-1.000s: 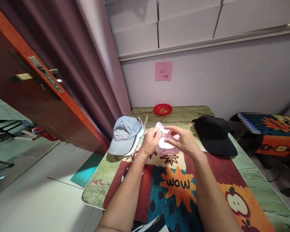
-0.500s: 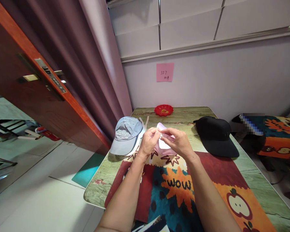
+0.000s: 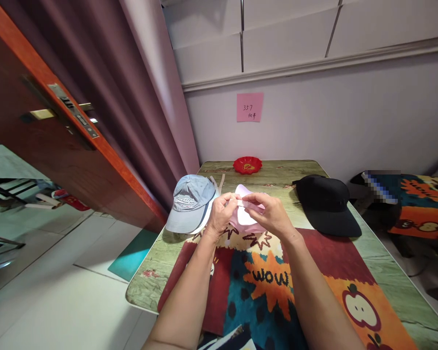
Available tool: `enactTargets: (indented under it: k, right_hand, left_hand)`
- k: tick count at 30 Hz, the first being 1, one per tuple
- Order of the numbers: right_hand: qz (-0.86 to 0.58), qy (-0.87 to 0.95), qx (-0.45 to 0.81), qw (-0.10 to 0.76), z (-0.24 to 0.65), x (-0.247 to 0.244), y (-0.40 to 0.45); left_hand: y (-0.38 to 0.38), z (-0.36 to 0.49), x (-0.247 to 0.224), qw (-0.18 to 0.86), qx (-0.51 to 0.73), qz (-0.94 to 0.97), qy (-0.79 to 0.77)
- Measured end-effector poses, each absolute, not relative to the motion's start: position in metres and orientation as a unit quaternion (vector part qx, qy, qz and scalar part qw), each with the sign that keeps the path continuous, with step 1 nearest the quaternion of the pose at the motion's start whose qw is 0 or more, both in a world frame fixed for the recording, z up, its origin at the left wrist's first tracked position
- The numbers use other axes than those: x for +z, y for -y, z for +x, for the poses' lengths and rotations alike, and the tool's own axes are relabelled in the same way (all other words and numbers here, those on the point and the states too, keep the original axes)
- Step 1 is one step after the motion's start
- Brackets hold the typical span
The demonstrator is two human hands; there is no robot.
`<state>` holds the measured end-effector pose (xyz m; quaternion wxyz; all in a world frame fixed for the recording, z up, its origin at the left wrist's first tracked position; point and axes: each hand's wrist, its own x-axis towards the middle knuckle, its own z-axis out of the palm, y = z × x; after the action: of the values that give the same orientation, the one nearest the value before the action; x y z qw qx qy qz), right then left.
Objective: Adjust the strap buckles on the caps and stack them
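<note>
A pink and white cap (image 3: pixel 245 218) lies at the middle of the table, partly hidden by my hands. My left hand (image 3: pixel 223 212) pinches one end of a narrow pale strap (image 3: pixel 242 203) just above the cap. The other end is between the fingers of my right hand (image 3: pixel 268 212). Left of my hands, a grey-blue cap (image 3: pixel 191 204) with white lettering rests on a whitish cap. On the right side of the table sits a black cap (image 3: pixel 324 204), its brim toward me.
A red scalloped dish (image 3: pixel 247 165) stands at the table's back edge (image 3: pixel 277 161). A colourful mat (image 3: pixel 263 291) covers the front. An open door (image 3: pixel 95 160) and a curtain (image 3: pixel 149 97) are on the left. A pink note (image 3: pixel 249 107) is on the wall.
My hands have moved slightly apart, and more of the pale strap shows between my fingertips. The caps on both sides stay in place.
</note>
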<state>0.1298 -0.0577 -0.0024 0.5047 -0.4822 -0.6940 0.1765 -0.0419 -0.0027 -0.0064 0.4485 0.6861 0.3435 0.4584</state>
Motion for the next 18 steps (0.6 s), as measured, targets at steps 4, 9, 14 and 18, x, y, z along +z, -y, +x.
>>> enactTargets:
  k: [4,9,14,18]
  right_hand:
    - [-0.52,0.7,0.201,0.446,0.143,-0.005,0.058]
    - [-0.568,0.683,0.273,0.369,0.17,-0.009,0.061]
    - [-0.514,0.674,0.32,0.424,0.179,-0.011,0.061]
    - [-0.511,0.666,0.303,0.451,0.179,-0.007,0.063]
  left_hand:
    - [0.001,-0.045,-0.007,0.453,0.461,0.674,-0.358]
    - [-0.002,-0.05,-0.003,0.468,0.443,0.678,-0.354]
    - [-0.004,-0.053,-0.001,0.474,0.414,0.686,-0.366]
    - [-0.002,-0.052,-0.003,0.466,0.414,0.69,-0.367]
